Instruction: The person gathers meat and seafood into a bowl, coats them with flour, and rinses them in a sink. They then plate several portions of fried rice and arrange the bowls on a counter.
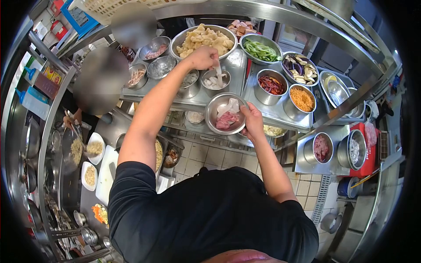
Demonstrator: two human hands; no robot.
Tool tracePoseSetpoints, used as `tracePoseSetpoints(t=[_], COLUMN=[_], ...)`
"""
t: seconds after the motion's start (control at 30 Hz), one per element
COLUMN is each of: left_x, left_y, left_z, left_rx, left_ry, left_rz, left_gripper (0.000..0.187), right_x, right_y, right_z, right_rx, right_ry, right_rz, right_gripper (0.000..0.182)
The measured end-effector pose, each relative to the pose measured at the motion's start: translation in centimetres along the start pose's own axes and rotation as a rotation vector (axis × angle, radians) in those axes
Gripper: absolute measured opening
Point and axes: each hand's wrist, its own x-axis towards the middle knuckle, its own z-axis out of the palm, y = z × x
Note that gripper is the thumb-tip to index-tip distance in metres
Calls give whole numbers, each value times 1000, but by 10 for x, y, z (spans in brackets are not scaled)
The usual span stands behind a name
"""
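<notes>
My right hand point(253, 120) grips the rim of a steel bowl point(210, 115), which holds pink meat point(227, 120) and some whitish pieces point(228, 106). Up and to the left, my left hand point(203, 58) pinches a pale, limp strip point(219, 74) that hangs down over a steel pot point(212, 90) of white pieces. Just behind that hand stands a large bowl of yellowish battered pieces point(206, 38). A smaller pot with pale contents point(189, 80) stands directly left of the pot.
Bowls of green pepper strips point(260, 50), eggplant point(301, 69), dried chillies point(271, 85) and shredded orange food point(302, 98) line the counter at right. Another person's hand point(73, 118) works at left by white dishes point(95, 148). A metal rail point(219, 8) crosses above.
</notes>
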Motion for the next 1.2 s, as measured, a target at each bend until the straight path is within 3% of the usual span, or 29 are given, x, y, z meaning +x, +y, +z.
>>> tracePoseSetpoints(t=[0.13, 0.33, 0.43, 0.6, 0.7, 0.77, 0.9, 1.2], left_x=[-3, 0, -18, -65, -105, -129, -197, -329], left_y=[13, 6, 27, 57, 60, 38, 68, 25], left_z=[-8, -10, -20, -40, -12, 25, 73, 91], left_rx=[-220, -119, -343, -552, -386, 126, 381, 5], left_ry=[-61, 49, 225, 221, 187, 306, 71, 302], left_rz=[-110, 56, 23, 21, -16, 225, -443, -552], left_gripper=[15, 14, 17, 18, 16, 15, 29, 27], right_x=[16, 26, 31, 27, 22, 19, 9, -40], right_y=[12, -11, -14, -14, -6, 5, 30, 94], right_z=[-2, 7, 20, 28, 34, 37, 52, 94], right_rx=[-30, -219, -128, -97, -73, -58, -136, -243], right_ry=[-15, -124, -95, -122, -193, -251, -330, -603], right_rz=[-60, 2, -16, 27, 55, 56, 100, 276], right_gripper=[23, 23, 15, 18, 18, 19, 20, 22])
